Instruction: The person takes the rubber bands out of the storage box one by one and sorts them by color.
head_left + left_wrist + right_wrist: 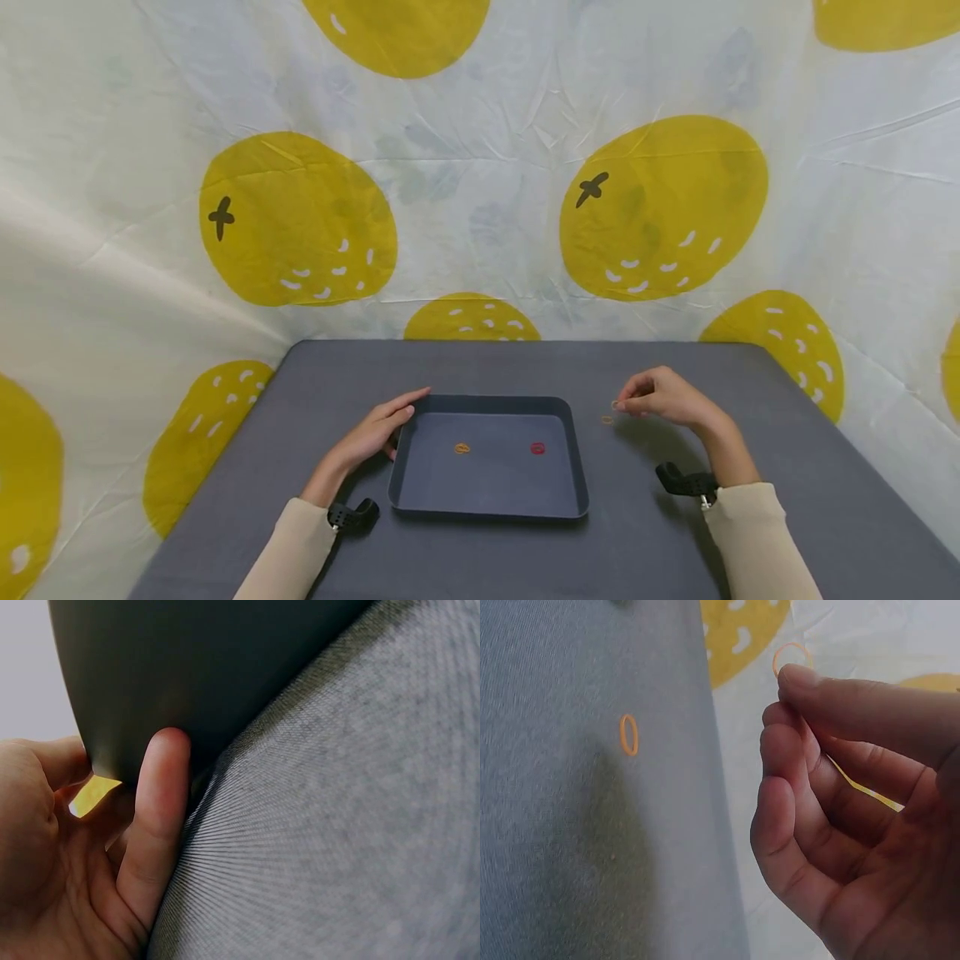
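Observation:
Between thumb and fingertip my right hand [670,397] pinches a thin orange rubber band [792,645], raised above the table. Another orange rubber band [629,735] lies on the cloth just below that hand. My left hand [377,427] holds the dark grey tray [487,511] at its left rim, the thumb over the edge. In the left wrist view, one finger [161,787] presses the tray's outer wall. Inside the tray, orange rubber bands [462,448] lie left of centre and red rubber bands [537,448] lie to the right; how many overlap, I cannot tell.
A grey cloth covers the table [480,558]. Behind it hangs a white curtain [480,208] printed with large yellow fruit. Each wrist wears a black camera band, on the left [354,517] and on the right [686,481].

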Tool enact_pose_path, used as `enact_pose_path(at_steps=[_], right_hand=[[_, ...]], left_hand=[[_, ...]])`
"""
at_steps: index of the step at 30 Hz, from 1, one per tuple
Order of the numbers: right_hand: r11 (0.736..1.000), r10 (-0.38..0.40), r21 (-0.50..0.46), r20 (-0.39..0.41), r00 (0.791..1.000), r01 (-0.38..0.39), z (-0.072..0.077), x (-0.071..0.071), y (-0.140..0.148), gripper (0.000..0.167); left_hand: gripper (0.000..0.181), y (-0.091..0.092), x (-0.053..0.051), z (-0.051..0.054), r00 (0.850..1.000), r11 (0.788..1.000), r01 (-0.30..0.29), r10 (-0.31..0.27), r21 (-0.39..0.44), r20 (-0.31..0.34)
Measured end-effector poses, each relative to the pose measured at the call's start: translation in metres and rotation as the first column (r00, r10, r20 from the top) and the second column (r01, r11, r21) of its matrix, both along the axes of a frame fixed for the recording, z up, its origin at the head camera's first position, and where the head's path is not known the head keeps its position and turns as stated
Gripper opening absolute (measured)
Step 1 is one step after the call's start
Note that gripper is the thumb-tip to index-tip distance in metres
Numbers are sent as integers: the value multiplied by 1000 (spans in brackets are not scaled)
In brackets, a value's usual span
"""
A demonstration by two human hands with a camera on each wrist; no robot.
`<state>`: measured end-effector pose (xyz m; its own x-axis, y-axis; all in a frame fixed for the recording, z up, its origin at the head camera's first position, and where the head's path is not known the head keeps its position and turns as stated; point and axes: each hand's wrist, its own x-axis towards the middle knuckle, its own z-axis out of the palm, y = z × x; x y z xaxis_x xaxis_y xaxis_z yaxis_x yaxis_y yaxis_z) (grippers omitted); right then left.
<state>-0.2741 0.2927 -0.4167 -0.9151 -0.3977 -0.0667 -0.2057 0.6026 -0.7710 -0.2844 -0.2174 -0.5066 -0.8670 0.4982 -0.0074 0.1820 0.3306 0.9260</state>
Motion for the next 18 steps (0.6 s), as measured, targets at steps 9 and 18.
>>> enact_pose_path(at_steps=[9, 18], right_hand=[[999, -37, 35, 7, 999, 37, -9, -1, 7, 21], [997, -52, 53, 10, 999, 51, -23, -5, 12, 15]], left_hand=[[48, -1, 0, -1, 1000, 1000, -11, 11, -2, 7], [47, -1, -1, -2, 1000, 1000, -16, 16, -6, -2]])
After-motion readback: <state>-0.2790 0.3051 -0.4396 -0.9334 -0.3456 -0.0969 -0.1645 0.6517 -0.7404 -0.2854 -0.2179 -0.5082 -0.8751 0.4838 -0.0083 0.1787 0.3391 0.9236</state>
